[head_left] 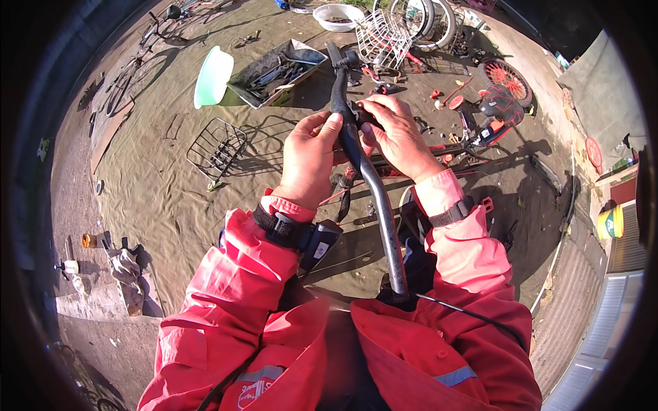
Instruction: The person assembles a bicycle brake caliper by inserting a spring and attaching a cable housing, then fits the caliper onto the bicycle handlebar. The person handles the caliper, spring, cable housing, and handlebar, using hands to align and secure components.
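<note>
A black bicycle handlebar (378, 198) runs lengthwise in front of me, one end close to my body and the other pointing away. My left hand (306, 163) is closed at its middle, thumb and fingers pinching against the left side. On the opposite side my right hand (404, 142) has thumb and forefinger closed at the dark stem clamp, largely covered by the fingers. A black fitting (348, 60) sits near the bar's far end. Below the hands, the red and black bicycle frame (449, 149) is partly hidden by my arms.
A black wire basket (217, 148) lies left on the brown ground sheet. Beyond it stand a pale green basin (213, 77) and a tray of tools (291, 51). A white wire basket (382, 40), a red-spoked wheel (506, 79) and loose parts lie at the far right.
</note>
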Available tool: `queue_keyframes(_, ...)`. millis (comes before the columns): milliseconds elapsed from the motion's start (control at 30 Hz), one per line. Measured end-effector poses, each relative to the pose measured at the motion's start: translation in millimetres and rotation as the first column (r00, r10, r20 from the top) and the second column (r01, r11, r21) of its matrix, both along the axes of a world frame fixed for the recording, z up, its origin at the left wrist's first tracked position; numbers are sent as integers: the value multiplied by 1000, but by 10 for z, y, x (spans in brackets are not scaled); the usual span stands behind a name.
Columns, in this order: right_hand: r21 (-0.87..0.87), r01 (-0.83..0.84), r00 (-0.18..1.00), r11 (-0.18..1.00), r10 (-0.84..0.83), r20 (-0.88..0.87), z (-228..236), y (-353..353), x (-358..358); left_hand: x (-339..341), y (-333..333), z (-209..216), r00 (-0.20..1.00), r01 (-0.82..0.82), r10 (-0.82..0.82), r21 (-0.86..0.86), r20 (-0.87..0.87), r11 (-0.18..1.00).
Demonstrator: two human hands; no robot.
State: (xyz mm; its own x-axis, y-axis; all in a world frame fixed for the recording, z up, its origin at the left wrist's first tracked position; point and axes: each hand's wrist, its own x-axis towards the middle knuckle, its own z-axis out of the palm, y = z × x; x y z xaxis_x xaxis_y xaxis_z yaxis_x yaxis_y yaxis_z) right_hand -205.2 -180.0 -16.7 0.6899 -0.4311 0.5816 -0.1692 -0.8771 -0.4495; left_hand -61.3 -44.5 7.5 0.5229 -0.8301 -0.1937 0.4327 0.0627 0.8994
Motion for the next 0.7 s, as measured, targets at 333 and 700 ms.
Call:
queue_keyframes(333,-19,-31,1000,999,31,-2,23,27,-24,58,-6,-29,997,50,-50,1,60,999)
queue_keyframes(700,-52,51,991,997,-44,130,-97,201,55,177,9,-91,968,205,-217,-100,-129,974)
